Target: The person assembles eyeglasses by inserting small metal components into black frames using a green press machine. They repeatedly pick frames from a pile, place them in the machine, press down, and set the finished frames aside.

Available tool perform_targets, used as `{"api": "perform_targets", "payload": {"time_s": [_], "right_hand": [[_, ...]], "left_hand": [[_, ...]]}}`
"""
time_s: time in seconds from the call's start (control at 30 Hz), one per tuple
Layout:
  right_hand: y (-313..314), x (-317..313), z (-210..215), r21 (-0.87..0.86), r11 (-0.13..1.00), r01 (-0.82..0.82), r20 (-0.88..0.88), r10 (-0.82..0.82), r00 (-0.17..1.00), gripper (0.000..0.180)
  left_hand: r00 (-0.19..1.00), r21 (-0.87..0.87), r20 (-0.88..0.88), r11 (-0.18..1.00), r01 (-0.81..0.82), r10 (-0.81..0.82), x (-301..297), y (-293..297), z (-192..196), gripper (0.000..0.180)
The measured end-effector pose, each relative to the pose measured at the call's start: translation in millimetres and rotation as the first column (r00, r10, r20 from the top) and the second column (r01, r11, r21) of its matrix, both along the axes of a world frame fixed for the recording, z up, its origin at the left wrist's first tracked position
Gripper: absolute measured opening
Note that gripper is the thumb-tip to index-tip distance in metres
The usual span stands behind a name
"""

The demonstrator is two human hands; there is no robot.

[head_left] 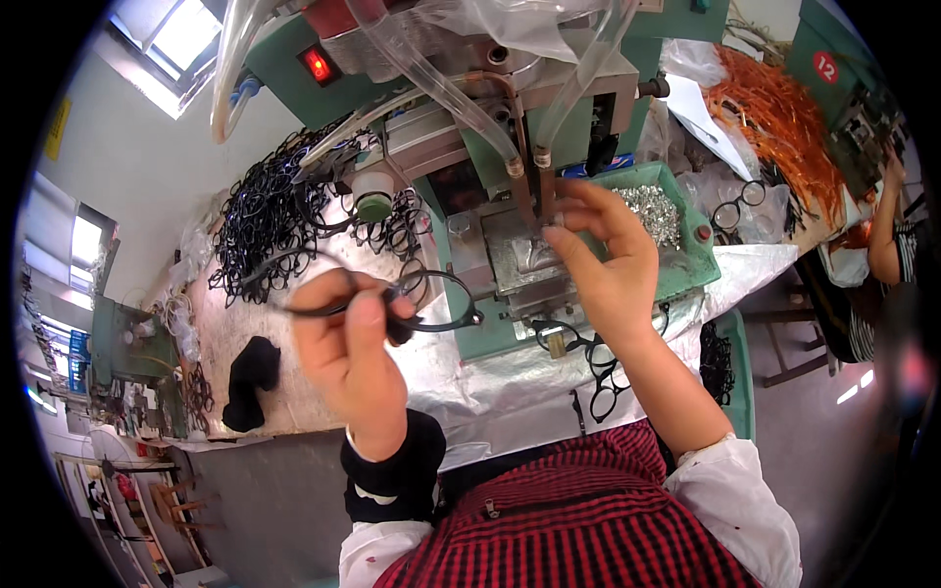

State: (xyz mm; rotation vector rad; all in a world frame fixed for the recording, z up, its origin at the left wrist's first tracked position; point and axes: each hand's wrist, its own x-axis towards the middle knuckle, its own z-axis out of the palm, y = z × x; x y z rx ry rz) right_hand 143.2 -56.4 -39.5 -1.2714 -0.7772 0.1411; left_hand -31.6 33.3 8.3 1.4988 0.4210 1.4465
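My left hand (345, 345) pinches a black eyeglass frame (431, 299) by its rim, holding it up in front of the green machine (490, 147). My right hand (603, 257) reaches to the machine's metal work block (524, 260), with thumb and fingers pinched together at the tool tip; whether a small part sits between them I cannot tell. Just behind that hand is a green tray (686, 260) holding several small silver metal parts (655, 211).
A heap of black frames (274, 216) lies on the bench at left, with a black cloth (252, 377) nearby. More black frames (598, 367) rest on the silver foil below the machine. Orange frames (779, 118) are piled at the right, where another person's arm (882, 235) works.
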Motion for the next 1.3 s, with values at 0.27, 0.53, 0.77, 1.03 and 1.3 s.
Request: {"api": "perform_targets", "payload": {"time_s": [0.27, 0.53, 0.77, 1.03, 1.3], "right_hand": [[1.0, -8.9, 10.6, 0.138, 0.973, -0.187, -0.253, 0.217, 0.943, 0.053], [-37.3, 2.1, 28.4, -0.185, 0.970, -0.157, 0.044, 0.168, 0.985, 0.061], [-83.1, 89.7, -50.8, -0.432, 0.795, 0.425, 0.286, -0.326, 0.901, 0.044], [-64.2, 81.9, -68.3, -0.484, 0.572, 0.662, 0.715, -0.178, 0.676, 0.019], [-57.5, 86.1, -69.4, -0.371, 0.705, 0.605, 0.561, -0.349, 0.751, 0.008]], "left_hand": [[0.998, 0.278, -0.011, 0.959, 0.056, -0.055, 29.7, 18.8, 31.3, 0.021], [0.573, -0.574, -0.101, 0.518, 0.634, -0.813, 6.9, -27.2, 21.5, 0.023], [0.510, -0.862, 0.075, 0.201, 0.465, -0.857, 37.1, -41.2, -9.6, 0.033], [0.483, -0.841, 0.129, 0.162, 0.517, -0.866, 32.2, -35.2, -17.9, 0.030], [0.447, 0.585, -0.743, 0.808, 0.072, 0.498, -70.3, 107.3, -65.8, 0.030]]}}
